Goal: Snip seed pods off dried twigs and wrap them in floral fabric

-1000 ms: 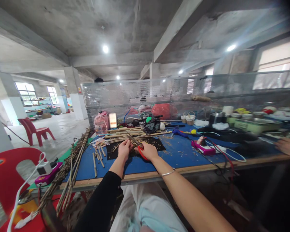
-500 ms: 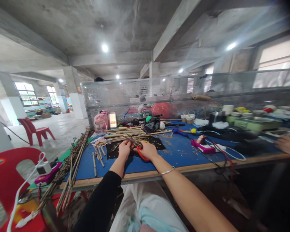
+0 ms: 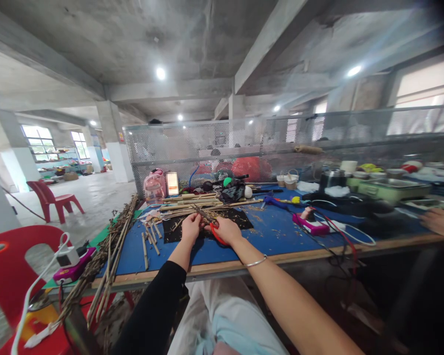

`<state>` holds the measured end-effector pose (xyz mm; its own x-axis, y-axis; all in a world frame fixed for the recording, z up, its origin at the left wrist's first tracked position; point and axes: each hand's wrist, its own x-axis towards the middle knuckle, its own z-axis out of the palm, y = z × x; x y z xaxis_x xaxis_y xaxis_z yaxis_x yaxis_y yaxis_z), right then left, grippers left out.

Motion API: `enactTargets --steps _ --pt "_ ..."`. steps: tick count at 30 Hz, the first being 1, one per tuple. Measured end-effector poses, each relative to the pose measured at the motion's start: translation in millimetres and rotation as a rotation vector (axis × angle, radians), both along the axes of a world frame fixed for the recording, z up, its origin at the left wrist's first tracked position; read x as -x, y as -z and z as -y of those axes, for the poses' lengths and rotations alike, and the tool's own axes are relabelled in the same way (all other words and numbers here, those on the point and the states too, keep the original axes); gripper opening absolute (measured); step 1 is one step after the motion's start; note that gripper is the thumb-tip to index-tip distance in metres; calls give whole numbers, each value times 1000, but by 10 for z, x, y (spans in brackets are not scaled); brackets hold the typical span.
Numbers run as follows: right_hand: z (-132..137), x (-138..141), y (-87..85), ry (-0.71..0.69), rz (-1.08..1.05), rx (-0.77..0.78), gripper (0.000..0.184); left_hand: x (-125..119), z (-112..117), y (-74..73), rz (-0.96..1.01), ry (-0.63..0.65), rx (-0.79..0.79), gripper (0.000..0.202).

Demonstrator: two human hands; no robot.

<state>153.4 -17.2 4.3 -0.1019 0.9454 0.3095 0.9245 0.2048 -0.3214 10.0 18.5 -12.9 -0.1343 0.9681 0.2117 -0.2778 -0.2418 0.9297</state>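
My right hand (image 3: 225, 230) grips a pair of scissors by the red handles (image 3: 219, 236), and the dark blades (image 3: 206, 215) point away to the upper left. Close beside the blades, my left hand (image 3: 191, 228) is closed in a pinch. What its fingers hold is too small and hidden to name. Both hands are over a black cloth or sheet (image 3: 240, 219) strewn with small plant scraps. Short cut sticks (image 3: 151, 239) lie left of it, and longer pale stalks (image 3: 192, 202) lie behind.
A bundle of dried stalks (image 3: 114, 241) hangs over the table's left edge. A magenta power strip (image 3: 311, 225) with cables and a blue glue gun (image 3: 276, 202) lie to the right. Another person's hand (image 3: 442, 224) is at far right. A perforated metal screen (image 3: 192, 148) stands behind.
Both hands stay in nearly the same place. The scissors' visible parts have shifted slightly between my hands; a yellowish piece beside them is less visible now.
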Motion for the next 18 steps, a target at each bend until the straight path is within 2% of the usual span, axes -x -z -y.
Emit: enactTargets --steps 8,18 --pt "-2 7 -4 34 -18 -3 57 7 -2 -14 3 -33 -13 24" --pt "-32 11 28 -73 -3 -101 57 6 30 -20 -164 -57 -33 15"
